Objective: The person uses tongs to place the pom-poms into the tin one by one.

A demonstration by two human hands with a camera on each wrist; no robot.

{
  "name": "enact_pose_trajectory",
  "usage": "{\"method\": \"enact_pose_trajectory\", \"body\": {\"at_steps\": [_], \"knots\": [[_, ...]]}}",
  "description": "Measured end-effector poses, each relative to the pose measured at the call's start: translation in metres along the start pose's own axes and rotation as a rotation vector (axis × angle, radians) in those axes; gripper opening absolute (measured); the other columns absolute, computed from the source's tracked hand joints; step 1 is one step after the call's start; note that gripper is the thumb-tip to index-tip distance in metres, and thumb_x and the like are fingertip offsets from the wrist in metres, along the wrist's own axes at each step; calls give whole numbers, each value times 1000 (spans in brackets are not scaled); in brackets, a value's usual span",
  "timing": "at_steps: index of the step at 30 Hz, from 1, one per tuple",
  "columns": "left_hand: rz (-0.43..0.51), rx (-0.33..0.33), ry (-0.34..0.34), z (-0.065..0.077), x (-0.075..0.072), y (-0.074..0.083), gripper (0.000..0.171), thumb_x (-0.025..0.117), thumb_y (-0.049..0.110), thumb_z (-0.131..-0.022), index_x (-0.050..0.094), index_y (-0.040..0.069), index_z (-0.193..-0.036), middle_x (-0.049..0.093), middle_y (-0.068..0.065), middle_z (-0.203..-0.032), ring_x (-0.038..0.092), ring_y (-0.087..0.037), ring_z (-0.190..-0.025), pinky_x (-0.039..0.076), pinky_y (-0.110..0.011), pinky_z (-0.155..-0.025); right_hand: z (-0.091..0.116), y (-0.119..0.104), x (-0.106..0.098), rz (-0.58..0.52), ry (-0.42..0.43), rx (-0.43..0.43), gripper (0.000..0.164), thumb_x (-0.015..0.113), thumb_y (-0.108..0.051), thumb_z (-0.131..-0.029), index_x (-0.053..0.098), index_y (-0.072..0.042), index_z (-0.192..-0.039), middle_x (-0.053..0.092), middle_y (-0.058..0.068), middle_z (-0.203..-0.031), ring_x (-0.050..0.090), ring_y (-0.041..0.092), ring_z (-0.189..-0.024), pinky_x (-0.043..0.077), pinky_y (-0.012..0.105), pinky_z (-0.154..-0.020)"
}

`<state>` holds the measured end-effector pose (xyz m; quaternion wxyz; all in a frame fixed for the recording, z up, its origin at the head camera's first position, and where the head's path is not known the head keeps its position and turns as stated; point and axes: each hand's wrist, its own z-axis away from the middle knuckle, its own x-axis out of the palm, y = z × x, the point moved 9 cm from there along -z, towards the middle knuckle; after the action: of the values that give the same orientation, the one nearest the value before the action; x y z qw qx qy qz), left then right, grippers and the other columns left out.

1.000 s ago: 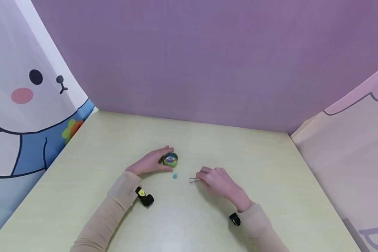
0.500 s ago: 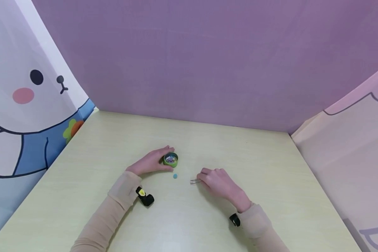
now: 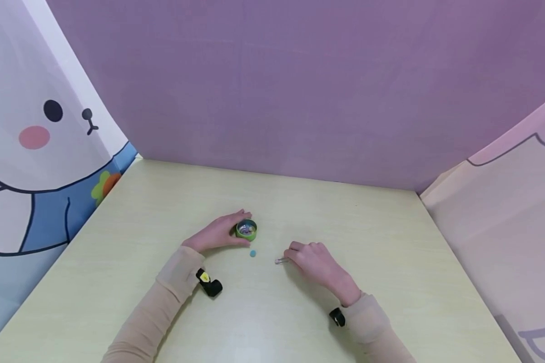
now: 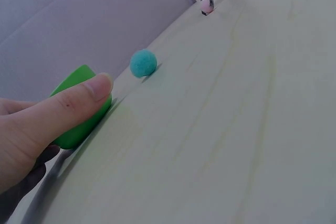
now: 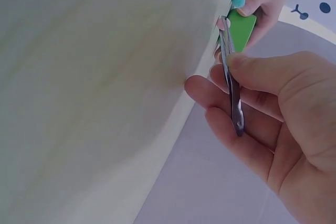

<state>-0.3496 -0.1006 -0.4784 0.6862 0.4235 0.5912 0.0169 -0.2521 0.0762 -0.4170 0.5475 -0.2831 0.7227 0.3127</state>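
Observation:
My left hand (image 3: 218,233) grips a small round green tin (image 3: 247,236) standing on the table, thumb on its near side. Colourful bits show inside the tin, too small to make out. Just in front of it lies a fuzzy teal pom-pom (image 4: 143,63). In my right hand (image 3: 315,262) I hold metal tweezers (image 5: 229,72), pinched between thumb and fingers. At the tweezers' tips, in the left wrist view, is a small pale pink ball (image 4: 207,6), its size less than the teal one's. The tips are drawn together around it, low over the tabletop.
A pale wood-grain table (image 3: 272,322) spreads under both hands. Behind it hangs a purple cloth (image 3: 277,91), and printed cloths (image 3: 27,201) flank the sides. Black camera mounts (image 3: 209,285) sit at both wrists.
The tweezers' tips, apart a second ago, have closed on the pink ball. My right hand has shifted very slightly; the left hand and tin stay put.

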Motion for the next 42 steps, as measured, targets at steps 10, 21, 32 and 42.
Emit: {"method": "enact_pose_trajectory", "body": {"at_steps": [10,21,32,42], "knots": [[4,0,2,0,2,-3,90,77,48,-83,37,10,-153,31,-18,-161,31,-35,-150,35,-50,-120,0,-2,-2,30,49,-30,11,69,-6,-89,75,-16,-92,71,-3,-85,62,10,-57,43,19,-45],[-3,5,9,0,1,-2,89,77,47,-83,37,10,-153,32,-18,-161,32,-35,-149,35,-50,-120,-4,0,-8,58,69,-31,14,67,-5,-90,75,-16,-93,71,-3,-86,56,7,-54,36,15,-43],[-6,-4,7,0,0,-1,89,77,47,-83,37,10,-153,32,-19,-161,32,-35,-150,35,-49,-120,-19,7,-18,35,99,-21,7,69,-10,-91,75,-14,-92,71,-3,-86,43,4,-51,29,14,-42],[10,-14,-2,1,0,0,89,77,47,-83,36,11,-154,30,-18,-161,31,-35,-150,34,-50,-120,-30,9,-24,22,134,-23,8,68,-10,-93,75,-14,-92,70,-3,-83,42,4,-49,28,13,-41]]}}
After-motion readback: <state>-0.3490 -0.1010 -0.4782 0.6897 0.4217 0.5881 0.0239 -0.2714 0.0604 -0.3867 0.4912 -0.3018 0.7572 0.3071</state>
